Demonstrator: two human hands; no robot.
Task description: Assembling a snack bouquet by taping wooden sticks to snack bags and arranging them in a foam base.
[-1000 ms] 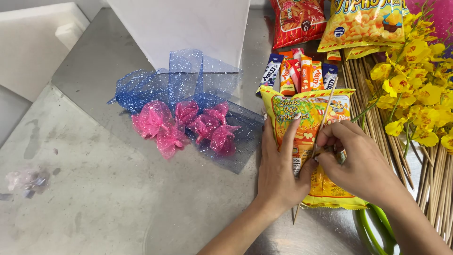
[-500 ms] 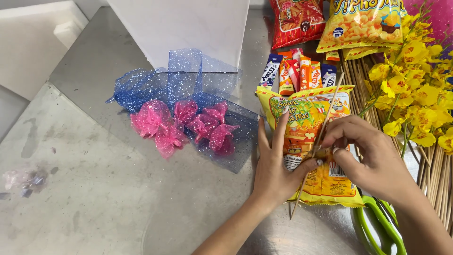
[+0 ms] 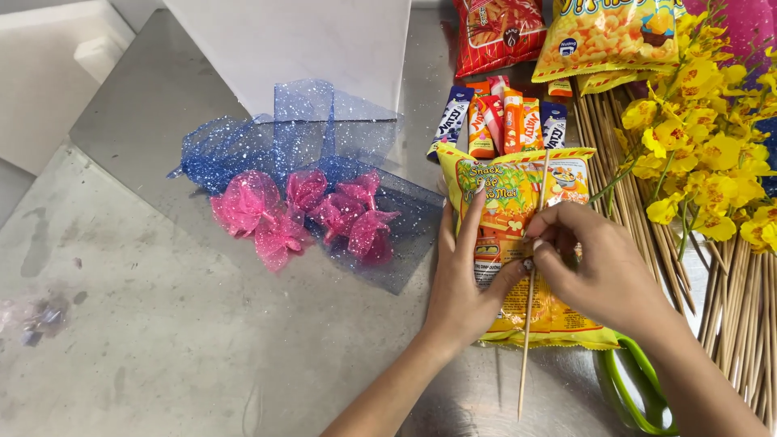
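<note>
Centrally, the left hand (image 3: 465, 283) pressed flat on the yellow-orange crinkled foil snack bag (image 3: 518, 243) lying on the desk, while the right hand (image 3: 595, 271) pinched a thin wooden skewer (image 3: 530, 324) lengthwise over it.

The snack bag (image 3: 518, 243) lies on the tabletop (image 3: 162, 340). Left of it sit the tulle bows (image 3: 303, 210); behind it, small candy packets (image 3: 502, 121); right of it, skewers (image 3: 631, 186) and flowers (image 3: 704, 146).

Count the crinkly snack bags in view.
3. A yellow-orange crinkly snack bag lies flat under both hands; a red snack bag and a yellow snack bag sit along the top edge, both cropped. More may be hidden out of frame.
</note>
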